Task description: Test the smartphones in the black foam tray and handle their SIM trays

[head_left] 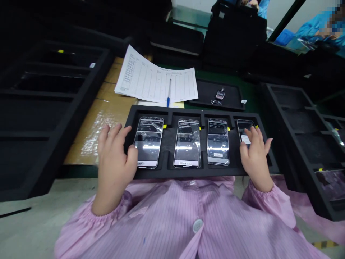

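Note:
Several smartphones lie face up, side by side, in the slots of a black foam tray [188, 173] right before me. My left hand [114, 158] is open at the tray's left end, its thumb beside the leftmost smartphone [148, 144]. Over the rightmost smartphone [244, 126] hovers or rests my right hand [254, 153], fingers apart; whether a fingertip touches the screen I cannot tell. That screen shows a white pop-up box, and the hand hides its lower part. Between them lie two more lit phones, a left one [187, 144] and a right one [218, 142], with barcode stickers near the bottom.
Printed sheets [159, 82] with a blue pen [168, 97] lie behind the tray. A shallow black tray [202, 94] holds a small metal-clipped item [220, 94]. Black foam trays stand left [88, 93] and right [299, 133]. Wrapped cardboard [91, 129] lies left. People in blue appear behind.

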Available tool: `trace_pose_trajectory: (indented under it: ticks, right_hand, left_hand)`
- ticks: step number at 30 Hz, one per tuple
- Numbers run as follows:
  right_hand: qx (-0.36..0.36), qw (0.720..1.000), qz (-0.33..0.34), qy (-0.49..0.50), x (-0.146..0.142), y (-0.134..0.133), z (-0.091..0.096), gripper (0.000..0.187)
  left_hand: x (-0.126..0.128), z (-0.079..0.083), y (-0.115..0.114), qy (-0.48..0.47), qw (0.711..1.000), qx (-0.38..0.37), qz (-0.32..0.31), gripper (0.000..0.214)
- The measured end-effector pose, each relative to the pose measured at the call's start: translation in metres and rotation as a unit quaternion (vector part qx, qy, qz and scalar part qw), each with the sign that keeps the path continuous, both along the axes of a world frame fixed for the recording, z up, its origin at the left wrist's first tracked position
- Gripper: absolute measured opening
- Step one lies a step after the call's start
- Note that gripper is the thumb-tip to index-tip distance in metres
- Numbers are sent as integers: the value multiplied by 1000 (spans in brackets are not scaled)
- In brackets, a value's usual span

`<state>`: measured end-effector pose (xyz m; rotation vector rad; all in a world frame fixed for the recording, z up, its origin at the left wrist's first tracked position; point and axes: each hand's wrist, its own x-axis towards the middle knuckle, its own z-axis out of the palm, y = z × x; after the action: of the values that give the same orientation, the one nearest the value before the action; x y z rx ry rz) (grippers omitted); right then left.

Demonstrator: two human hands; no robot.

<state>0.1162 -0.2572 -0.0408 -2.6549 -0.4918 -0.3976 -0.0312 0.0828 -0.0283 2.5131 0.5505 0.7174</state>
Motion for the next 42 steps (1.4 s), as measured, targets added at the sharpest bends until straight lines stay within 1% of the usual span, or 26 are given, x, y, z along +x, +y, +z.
trace_pose_trajectory:
  ticks: [3, 7, 10, 15, 22, 24, 26, 28, 30, 33, 34, 36, 37, 39, 41, 42]
  right_hand:
    - [29, 999, -2, -23, -4, -4, -1, 62]
    - [37, 999, 0, -33, -6, -12, -5, 63]
    - [43, 998, -1, -34, -4, -15, -8, 61]
    - [54, 999, 7, -6, -5, -14, -6, 54]
    - [65, 998, 8, -12, -8, -10, -4, 54]
    - [69, 997, 11, -24, -8, -10, -4, 52]
    - [79, 996, 19, -31, -9, -9, -4, 50]
    - [97, 994, 24, -37, -11, -8, -2, 48]
    - [118, 992, 22, -45, -13, -7, -1, 46]
    - [153, 987, 10, -57, -16, -6, 0, 45]
    - [168, 984, 4, -62, -17, -6, 0, 45]
    - [212, 974, -10, -73, -18, -7, -1, 44]
    - [236, 968, -17, -78, -18, -9, -2, 43]
    - [273, 958, -27, -80, -17, -13, -4, 42]
    - [279, 957, -31, -72, -16, -19, -6, 41]
    - [275, 959, -33, -67, -16, -23, -6, 40]
  left_hand:
    - [-1, -1, 0, -2, 1000, -2, 6, 50]
    - [-4, -1, -3, 8, 1000, 3, 21, 52]
    - [-6, -1, -5, 20, 1000, -4, 20, 53]
    - [-5, 2, -6, 47, 999, 5, 4, 58]
    - [3, 2, -11, 107, 993, 30, 28, 68]
    - [6, 2, -14, 124, 991, 27, 35, 69]
    - [9, 1, -17, 117, 992, 9, 44, 70]
    - [10, -1, -19, 89, 994, -35, 48, 70]
    - [9, -4, -19, 59, 992, -103, 41, 71]
    - [7, -7, -15, -1, 976, -217, 23, 74]
    - [8, -6, -13, -28, 964, -262, 19, 75]
    - [11, -4, -8, -54, 928, -369, 15, 75]
    - [15, -2, -5, -45, 905, -422, 12, 75]
    - [22, 2, 1, 9, 863, -505, -4, 71]
    - [29, 9, 8, 50, 827, -558, -43, 63]
    - [31, 13, 11, 52, 813, -576, -63, 58]
